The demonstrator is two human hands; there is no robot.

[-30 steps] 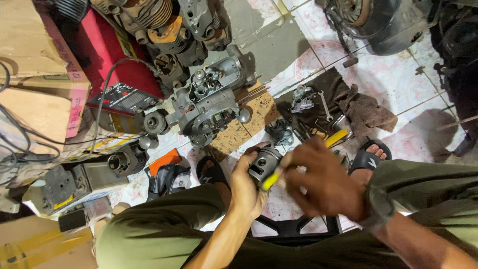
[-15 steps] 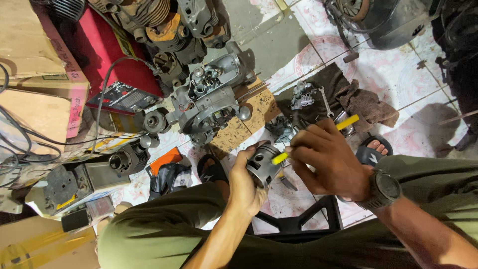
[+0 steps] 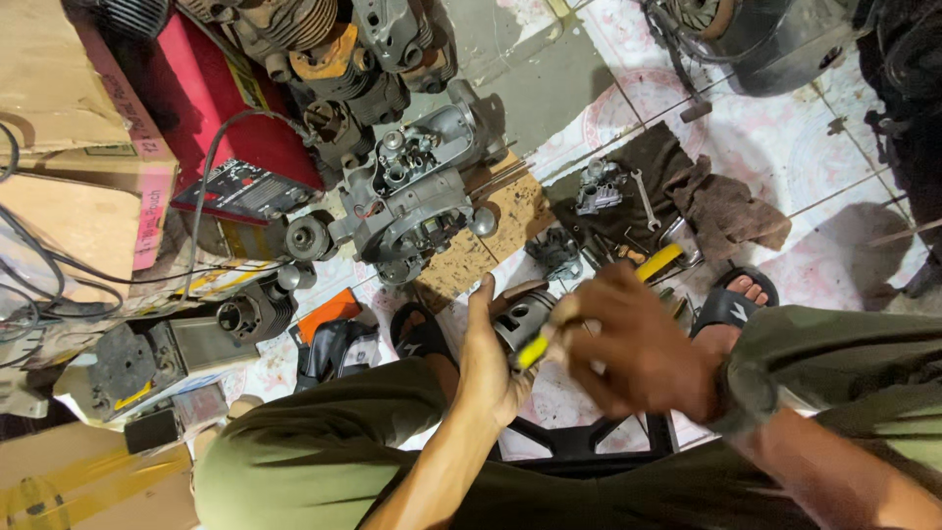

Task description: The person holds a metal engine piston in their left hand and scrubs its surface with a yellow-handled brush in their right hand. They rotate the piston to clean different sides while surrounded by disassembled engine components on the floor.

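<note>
1. Two hands are busy over my lap. I sit on a low black stool (image 3: 589, 437) with engine parts all around my feet.
2. My left hand (image 3: 486, 363) holds a round grey metal part (image 3: 520, 319). It looks like a piston. My fingers reach up along its side and my palm cups it from below.
3. My right hand (image 3: 638, 353) is closed around a tool with a yellow handle (image 3: 659, 259). The yellow bit sticks out both sides of my fist. One end points at the metal part.
4. This hand looks smeared in the picture, so I cannot tell just where the tool tip touches. It may be a screwdriver.
5. The metal part is up off the floor, between my knees, just in front of my sandals (image 3: 731, 299).
6. How far along am I? The part is out of the big engine block (image 3: 412, 196) and in my hand, so that bit looks done. I think the poking or prying on it is in the middle. Nothing has come off it that I can see.
7. On the floor a dark cloth (image 3: 677, 196) holds a small metal piece (image 3: 599, 186) and a wrench (image 3: 643, 191). They lie well apart from my hands.
8. A red box (image 3: 235, 128) and cardboard (image 3: 59, 88) sit to the side.
</note>
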